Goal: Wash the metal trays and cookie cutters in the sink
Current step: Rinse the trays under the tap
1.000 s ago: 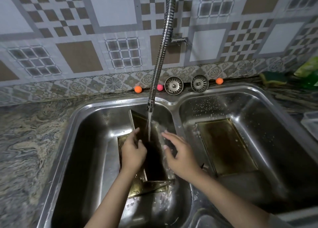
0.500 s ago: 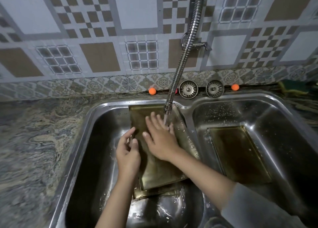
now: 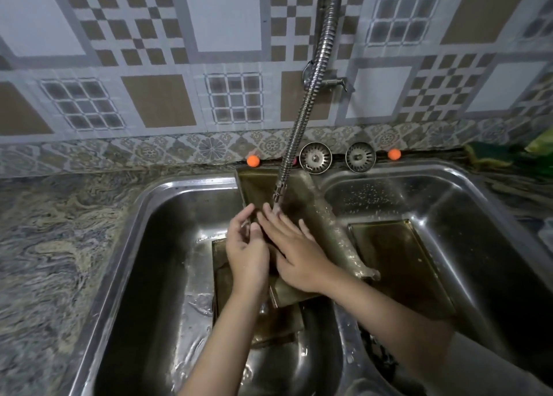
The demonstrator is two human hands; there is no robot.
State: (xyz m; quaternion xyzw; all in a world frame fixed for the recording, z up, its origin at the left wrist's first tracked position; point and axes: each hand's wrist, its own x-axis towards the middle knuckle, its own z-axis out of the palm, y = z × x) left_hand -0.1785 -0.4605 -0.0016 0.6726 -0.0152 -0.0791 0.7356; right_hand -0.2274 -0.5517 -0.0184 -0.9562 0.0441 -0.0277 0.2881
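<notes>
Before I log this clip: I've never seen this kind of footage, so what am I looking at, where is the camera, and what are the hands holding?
No machine here: a person wears one wide-angle camera on the head, looking down at their own two bare hands over a double steel sink.

The left hand grips the left edge of a metal tray propped at a tilt in the left basin. The right hand lies flat on it with fingers spread, rubbing it under water from the flexible faucet hose.

A second tray lies under it, and a third tray lies in the right basin. Two drain strainers and small orange balls sit on the back ledge. I see no cookie cutters.
</notes>
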